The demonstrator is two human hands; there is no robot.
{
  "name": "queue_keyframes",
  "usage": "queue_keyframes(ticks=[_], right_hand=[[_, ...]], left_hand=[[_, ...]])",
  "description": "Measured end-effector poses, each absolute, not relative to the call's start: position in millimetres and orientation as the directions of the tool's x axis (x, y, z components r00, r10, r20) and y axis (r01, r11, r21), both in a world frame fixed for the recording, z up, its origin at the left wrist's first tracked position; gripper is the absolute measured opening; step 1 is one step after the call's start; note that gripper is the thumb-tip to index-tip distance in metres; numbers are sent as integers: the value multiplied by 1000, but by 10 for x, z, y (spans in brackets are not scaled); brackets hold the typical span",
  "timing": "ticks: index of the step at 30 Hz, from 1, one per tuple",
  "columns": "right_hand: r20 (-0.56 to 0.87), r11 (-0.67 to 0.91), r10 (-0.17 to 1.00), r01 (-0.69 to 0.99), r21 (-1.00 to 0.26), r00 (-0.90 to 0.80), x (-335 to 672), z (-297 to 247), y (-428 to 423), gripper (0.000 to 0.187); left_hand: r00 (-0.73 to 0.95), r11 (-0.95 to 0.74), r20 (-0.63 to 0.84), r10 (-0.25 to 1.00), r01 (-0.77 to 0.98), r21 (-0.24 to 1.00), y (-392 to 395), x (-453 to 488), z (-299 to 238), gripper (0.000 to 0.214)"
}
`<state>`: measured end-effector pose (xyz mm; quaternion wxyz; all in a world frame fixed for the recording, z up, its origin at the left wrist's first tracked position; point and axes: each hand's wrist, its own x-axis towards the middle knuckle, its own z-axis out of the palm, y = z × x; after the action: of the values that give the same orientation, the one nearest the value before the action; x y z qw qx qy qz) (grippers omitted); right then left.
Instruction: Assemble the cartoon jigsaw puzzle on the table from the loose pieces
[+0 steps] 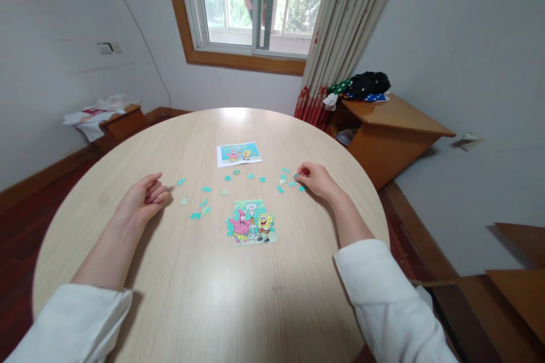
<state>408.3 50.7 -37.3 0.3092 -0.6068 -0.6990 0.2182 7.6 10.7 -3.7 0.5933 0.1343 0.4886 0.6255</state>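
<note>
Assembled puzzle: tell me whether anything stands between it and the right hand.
A few loose pieces lie flat on the table between the right hand and the assembled puzzle, nearer the hand. Past them, nothing visible stands in the way.

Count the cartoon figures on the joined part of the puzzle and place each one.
3: the pink figure on the left, the pale figure in the middle, the yellow figure on the right. None looks hidden.
</note>
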Motion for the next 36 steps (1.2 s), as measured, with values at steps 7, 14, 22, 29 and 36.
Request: queue_keyframes(ticks=[7,14,22,29,36], right_hand=[[305,257,950,398,-881,62,3925,-299,534,17],[248,205,962,295,-933,117,3911,-349,550,28],[68,63,998,189,-980,18,3813,-196,405,30],[-207,-50,882,353,-934,-423,3599,-10,145,13],[-285,-119,878,403,-907,-384,3389,-121,114,7]], left_hand=[[-269,175,-412,871,-613,770,98,93,-14,42],[-274,175,-421,865,-621,764,96,114,-1,43],[-271,179,-425,864,-623,761,105,119,-7,45],[-275,175,-420,865,-621,764,110,106,-27,47],[-269,185,-425,864,-616,766,101,132,-8,49]])
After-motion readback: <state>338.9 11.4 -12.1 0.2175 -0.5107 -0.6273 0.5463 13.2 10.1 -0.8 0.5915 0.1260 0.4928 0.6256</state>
